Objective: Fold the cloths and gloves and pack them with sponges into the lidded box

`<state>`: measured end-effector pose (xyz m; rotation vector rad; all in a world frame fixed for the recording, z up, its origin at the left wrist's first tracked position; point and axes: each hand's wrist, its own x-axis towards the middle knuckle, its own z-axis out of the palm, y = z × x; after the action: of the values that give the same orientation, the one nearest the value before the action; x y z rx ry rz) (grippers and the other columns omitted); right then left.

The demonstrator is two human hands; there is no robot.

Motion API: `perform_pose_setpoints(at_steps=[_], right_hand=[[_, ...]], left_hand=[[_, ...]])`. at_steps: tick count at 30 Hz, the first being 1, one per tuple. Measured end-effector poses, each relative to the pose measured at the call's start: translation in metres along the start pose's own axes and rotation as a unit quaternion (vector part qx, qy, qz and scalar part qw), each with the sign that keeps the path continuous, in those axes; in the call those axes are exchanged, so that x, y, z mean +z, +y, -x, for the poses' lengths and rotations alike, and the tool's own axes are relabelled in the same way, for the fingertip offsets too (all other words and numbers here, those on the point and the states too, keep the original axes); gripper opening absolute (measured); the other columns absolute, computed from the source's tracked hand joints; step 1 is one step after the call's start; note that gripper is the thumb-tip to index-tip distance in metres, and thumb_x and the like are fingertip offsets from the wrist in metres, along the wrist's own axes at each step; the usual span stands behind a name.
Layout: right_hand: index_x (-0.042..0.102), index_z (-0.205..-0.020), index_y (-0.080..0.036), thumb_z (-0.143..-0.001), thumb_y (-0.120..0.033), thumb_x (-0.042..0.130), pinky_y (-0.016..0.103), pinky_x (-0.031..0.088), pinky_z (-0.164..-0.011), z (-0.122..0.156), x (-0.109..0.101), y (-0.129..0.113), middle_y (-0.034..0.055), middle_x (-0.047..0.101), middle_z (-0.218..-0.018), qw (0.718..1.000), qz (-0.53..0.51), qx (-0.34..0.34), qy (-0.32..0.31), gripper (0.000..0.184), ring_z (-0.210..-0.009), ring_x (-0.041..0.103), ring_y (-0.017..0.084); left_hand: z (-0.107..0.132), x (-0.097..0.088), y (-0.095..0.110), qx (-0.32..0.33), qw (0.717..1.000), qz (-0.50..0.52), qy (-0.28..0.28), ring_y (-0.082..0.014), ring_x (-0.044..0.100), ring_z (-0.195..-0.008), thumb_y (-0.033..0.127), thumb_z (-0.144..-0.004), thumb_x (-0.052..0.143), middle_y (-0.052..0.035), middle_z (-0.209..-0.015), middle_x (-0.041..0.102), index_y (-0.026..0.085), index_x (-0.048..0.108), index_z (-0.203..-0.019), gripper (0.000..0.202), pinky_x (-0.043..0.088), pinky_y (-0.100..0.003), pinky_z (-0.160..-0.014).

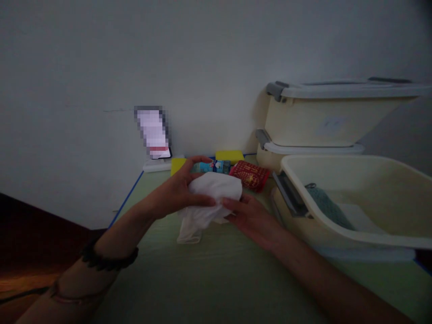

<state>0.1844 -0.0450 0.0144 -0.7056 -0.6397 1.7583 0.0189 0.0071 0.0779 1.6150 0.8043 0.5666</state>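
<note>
A bundled white cloth point(212, 198) is held above the pale green table point(216, 279), a loose end hanging down toward it. My left hand point(175, 191) wraps over the bundle's left side, thumb under and fingers curled across the top. My right hand point(249, 216) grips the bundle from below on its right side. Just behind the cloth lie a blue tube-like bottle point(212, 167), a red patterned pouch point(250, 175) and yellow sponges point(229, 155).
An open cream plastic bin point(354, 234) stands at the right with a teal cloth point(326, 204) inside. Two lidded cream bins point(337, 117) are stacked behind it. A phone point(154, 132) leans on the wall at the back. The table's left edge drops to a dark floor.
</note>
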Motion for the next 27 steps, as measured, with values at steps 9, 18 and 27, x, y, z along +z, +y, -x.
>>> perform_pose_setpoints(at_steps=[9, 18, 27], right_hand=[[0.056, -0.09, -0.021, -0.065, -0.015, 0.067, 0.017, 0.046, -0.044, -0.004, -0.003, 0.0, -0.0062, 0.062, -0.066, 0.992, -0.048, -0.067, 0.098, 0.028, -0.051, 0.056, 0.007], [0.06, -0.091, -0.018, -0.066, -0.022, 0.068, 0.029, 0.049, -0.071, -0.005, -0.003, 0.005, 0.0006, 0.067, -0.08, 0.995, -0.068, -0.068, 0.004, 0.026, -0.075, 0.062, 0.016], [0.063, -0.087, -0.018, -0.064, -0.023, 0.069, 0.027, 0.047, -0.063, 0.002, 0.001, 0.004, 0.0003, 0.067, -0.077, 0.996, -0.023, -0.049, 0.076, 0.024, -0.067, 0.061, 0.015]], left_hand=[[-0.002, -0.021, -0.009, -0.089, 0.991, -0.041, -0.091, -0.0137, 0.062, -0.054, 0.015, -0.064, 0.069, 0.0019, -0.064, 0.065, 0.026, 0.021, -0.133, 0.085, 0.044, -0.018, -0.045], [-0.002, -0.017, -0.012, -0.075, 0.992, -0.024, -0.098, -0.0156, 0.061, -0.076, 0.014, -0.067, 0.066, -0.0003, -0.082, 0.064, 0.031, 0.01, -0.136, 0.09, 0.049, -0.027, -0.065], [0.002, -0.014, -0.011, -0.082, 0.982, -0.025, -0.169, -0.0178, 0.064, -0.077, 0.007, -0.061, 0.069, -0.0056, -0.091, 0.064, 0.031, -0.007, -0.137, 0.11, 0.051, -0.024, -0.061]])
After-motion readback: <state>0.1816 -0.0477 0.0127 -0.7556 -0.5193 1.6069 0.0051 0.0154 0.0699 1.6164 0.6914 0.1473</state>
